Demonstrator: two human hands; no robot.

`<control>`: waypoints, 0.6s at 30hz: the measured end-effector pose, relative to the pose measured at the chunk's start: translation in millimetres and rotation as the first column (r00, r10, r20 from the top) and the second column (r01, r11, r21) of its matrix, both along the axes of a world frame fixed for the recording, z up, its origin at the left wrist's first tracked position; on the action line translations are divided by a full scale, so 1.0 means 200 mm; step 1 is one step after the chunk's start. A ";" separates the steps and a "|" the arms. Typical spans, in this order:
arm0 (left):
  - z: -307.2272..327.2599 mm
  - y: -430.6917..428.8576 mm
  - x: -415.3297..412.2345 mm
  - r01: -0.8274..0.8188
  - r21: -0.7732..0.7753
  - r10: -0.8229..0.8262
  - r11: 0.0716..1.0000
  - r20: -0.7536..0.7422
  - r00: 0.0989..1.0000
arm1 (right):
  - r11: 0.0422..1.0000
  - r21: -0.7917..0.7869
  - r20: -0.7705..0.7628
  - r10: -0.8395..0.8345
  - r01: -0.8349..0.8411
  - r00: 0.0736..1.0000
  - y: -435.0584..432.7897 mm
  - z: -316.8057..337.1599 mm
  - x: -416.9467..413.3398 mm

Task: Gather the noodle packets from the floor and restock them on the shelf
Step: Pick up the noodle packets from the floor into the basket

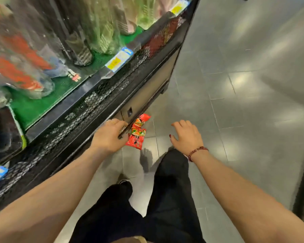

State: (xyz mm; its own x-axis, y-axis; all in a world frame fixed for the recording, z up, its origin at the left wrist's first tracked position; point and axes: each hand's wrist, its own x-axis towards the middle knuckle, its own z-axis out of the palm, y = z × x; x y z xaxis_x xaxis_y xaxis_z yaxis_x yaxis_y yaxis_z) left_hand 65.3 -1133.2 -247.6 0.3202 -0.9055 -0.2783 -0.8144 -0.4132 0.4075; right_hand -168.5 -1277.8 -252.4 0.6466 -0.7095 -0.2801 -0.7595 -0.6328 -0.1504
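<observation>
Obs. from the aisle, person bent fwd over the shelf base.

1. Task item: red noodle packets [137,132] lie in a small overlapped cluster on the tiled floor [235,102], hard against the foot of the shelf [88,100]. Count unclear, approx. two or three. None seen elsewhere on the floor in view.

2. Left hand [111,135]: reaches down at the shelf base, fingers curled, knuckles toward the packets' left edge. Hand overlaps that edge in view. Cannot tell whether it has a hold on a packet or is just beside it.

3. Right hand [186,135]: hangs over bare tile to the right of the packets, apart from them. Fingers spread and slack, grasping nothing. Bead bracelet [197,151] on the wrist.

4. Shelf: green mat [33,109] on the deck, black mesh front below it, price labels [118,61] on the rail. Stock on it too blurred to ID. Bare mat shows near the front.

Assessment: step in hand is pickup, i.e. the gather stage. Restock not begun, judging by the packets lying at floor level.

Next move req.: secure the whole cluster, prob. w/ right hand coming in to pin the far side so the slick wrappers don't slide apart. Then lift clear of the base rail and up to the mat.
</observation>
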 end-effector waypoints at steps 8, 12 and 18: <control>-0.16 -0.30 -0.19 -0.520 0.008 0.520 0.854 -0.031 0.854 | 0.915 0.052 -0.082 0.403 -0.400 0.911 -0.78 -0.04 0.20; -0.23 -0.36 -0.32 -0.709 -0.002 0.709 0.705 -0.014 0.705 | 0.833 0.114 -0.057 0.549 -0.541 0.834 -0.93 -0.12 0.32; -0.49 -0.40 -0.40 -0.809 0.015 0.809 0.588 -0.007 0.588 | 0.761 0.193 0.026 0.627 -0.619 0.779 -1.02 -0.43 0.46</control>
